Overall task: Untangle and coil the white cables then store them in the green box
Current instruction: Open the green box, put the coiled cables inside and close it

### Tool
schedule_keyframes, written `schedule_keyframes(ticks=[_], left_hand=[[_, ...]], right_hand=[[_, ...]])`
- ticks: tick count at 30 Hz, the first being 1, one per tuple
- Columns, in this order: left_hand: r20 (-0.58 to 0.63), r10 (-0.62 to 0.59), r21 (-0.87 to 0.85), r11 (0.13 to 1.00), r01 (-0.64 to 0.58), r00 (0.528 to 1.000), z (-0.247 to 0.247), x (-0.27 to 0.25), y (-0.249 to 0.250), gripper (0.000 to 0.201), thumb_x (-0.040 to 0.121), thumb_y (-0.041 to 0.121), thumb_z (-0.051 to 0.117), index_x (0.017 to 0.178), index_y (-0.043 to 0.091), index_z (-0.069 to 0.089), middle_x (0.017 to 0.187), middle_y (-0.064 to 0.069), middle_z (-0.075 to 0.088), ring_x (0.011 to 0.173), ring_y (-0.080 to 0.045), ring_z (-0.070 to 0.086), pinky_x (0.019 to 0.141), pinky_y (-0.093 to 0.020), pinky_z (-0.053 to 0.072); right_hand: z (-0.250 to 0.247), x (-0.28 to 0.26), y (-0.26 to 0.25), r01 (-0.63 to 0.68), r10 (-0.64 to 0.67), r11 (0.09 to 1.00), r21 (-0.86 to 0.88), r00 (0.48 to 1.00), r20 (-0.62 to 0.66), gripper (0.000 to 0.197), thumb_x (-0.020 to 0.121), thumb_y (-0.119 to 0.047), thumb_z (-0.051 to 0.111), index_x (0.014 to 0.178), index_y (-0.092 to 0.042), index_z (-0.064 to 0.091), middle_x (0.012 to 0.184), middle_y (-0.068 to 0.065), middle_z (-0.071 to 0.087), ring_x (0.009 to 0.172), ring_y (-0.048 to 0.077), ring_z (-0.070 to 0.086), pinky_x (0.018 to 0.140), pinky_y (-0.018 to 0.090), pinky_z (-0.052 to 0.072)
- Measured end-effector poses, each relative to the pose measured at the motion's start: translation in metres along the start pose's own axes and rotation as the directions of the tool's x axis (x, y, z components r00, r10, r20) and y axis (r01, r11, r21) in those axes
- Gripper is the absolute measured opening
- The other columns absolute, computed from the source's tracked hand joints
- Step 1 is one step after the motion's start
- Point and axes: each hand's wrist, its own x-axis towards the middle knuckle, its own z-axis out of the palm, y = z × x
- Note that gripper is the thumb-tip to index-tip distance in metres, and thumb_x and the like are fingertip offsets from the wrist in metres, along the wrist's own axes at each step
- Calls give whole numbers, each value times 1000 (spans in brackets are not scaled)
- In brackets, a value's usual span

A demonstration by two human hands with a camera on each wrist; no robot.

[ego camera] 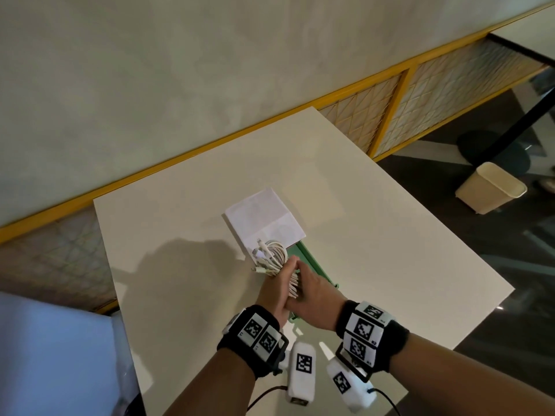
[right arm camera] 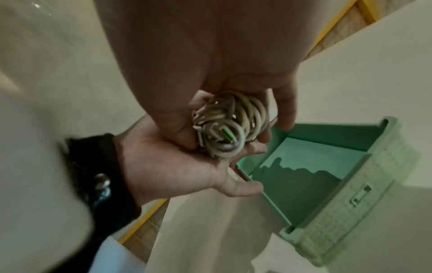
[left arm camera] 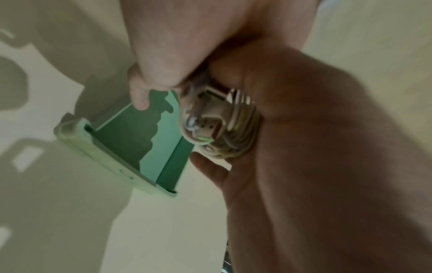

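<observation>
A coiled bundle of white cables [ego camera: 270, 255] with several plug ends sticking out is held between both my hands, just above the open green box [ego camera: 309, 261]. My left hand [ego camera: 277, 280] cups the bundle from the left and below. My right hand [ego camera: 315, 291] closes over it from the right. In the right wrist view the cables [right arm camera: 230, 125] lie in the left palm [right arm camera: 175, 166] with the right hand's fingers [right arm camera: 286, 110] curled round them, over the green box [right arm camera: 327, 166]. In the left wrist view the coil [left arm camera: 222, 125] hangs over the box [left arm camera: 140, 147], whose inside shows nothing.
A flat white sheet or lid [ego camera: 264, 219] lies just beyond the box on the white table [ego camera: 375, 220]. The table's right edge is close to the box; a beige waste bin [ego camera: 492, 187] stands on the floor past it. A yellow-framed wall runs behind.
</observation>
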Motion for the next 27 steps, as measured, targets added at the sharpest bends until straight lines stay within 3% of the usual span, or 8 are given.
schedule_keyframes(ticks=[6, 8, 11, 13, 16, 20, 22, 27], left_hand=[[107, -15, -108, 994, 27, 994, 6, -10, -3, 21, 97, 32, 48, 89, 17, 62, 77, 1, 65, 73, -13, 63, 69, -29, 52], [157, 10, -172, 985, 17, 988, 6, -12, -1, 23, 99, 27, 46, 93, 14, 65, 78, -1, 70, 78, -12, 67, 77, -29, 54], [210, -43, -122, 990, 69, 977, 0, -11, 5, 24, 98, 30, 51, 103, 14, 68, 98, -7, 71, 101, -21, 65, 99, -39, 47], [237, -63, -71, 994, 82, 969, -2, -12, 6, 22, 94, 31, 55, 103, 14, 67, 95, -6, 71, 97, -20, 65, 91, -35, 50], [248, -69, 26, 998, 64, 966, 0, -15, 2, 27, 96, 31, 50, 108, 11, 63, 87, -5, 71, 83, -14, 68, 69, -24, 55], [183, -49, 63, 997, 38, 982, -2, -13, -7, 32, 96, 43, 49, 102, 22, 72, 110, 0, 72, 111, -15, 63, 87, -28, 50], [174, -55, 85, 996, 40, 983, -4, -10, -11, 37, 95, 48, 48, 110, 23, 71, 117, 1, 71, 113, -11, 63, 89, -29, 49], [198, -102, 53, 994, 93, 975, -4, -9, -14, 54, 88, 55, 52, 125, 17, 63, 121, -5, 69, 114, -17, 64, 94, -35, 48]], right_hand=[[-2, 0, 5, 3, -5, 999, -34, 998, -59, 56, 73, -34, 63, 119, -23, 31, 96, 6, 66, 80, 25, 65, 72, 40, 55], [-2, 0, 5, 6, -8, 1000, -27, 997, -78, 50, 74, -32, 61, 113, -25, 31, 88, 4, 66, 74, 25, 65, 68, 42, 55], [1, -1, 5, 25, -23, 1000, 14, 993, -116, 41, 75, -29, 59, 106, -22, 33, 85, 5, 65, 70, 25, 63, 65, 42, 54], [2, -4, 5, 14, -12, 1000, 19, 995, -101, 37, 76, -26, 59, 103, -19, 34, 86, 7, 65, 70, 25, 61, 61, 36, 51], [4, -6, 5, -2, 1, 1000, -15, 995, -98, 35, 79, -26, 59, 104, -16, 36, 86, 8, 64, 69, 25, 58, 56, 29, 42], [5, -7, 9, 31, -30, 1000, 7, 997, -73, 60, 78, -18, 63, 129, -14, 31, 84, 6, 59, 66, 22, 57, 54, 24, 42], [3, -6, 10, 18, -19, 1000, -25, 999, -42, 61, 76, -17, 66, 127, -13, 33, 85, 7, 60, 66, 21, 57, 52, 22, 43], [5, -4, 11, -48, 38, 984, -170, 997, -63, 54, 73, -30, 65, 116, -14, 37, 93, 11, 65, 78, 31, 64, 66, 38, 52]])
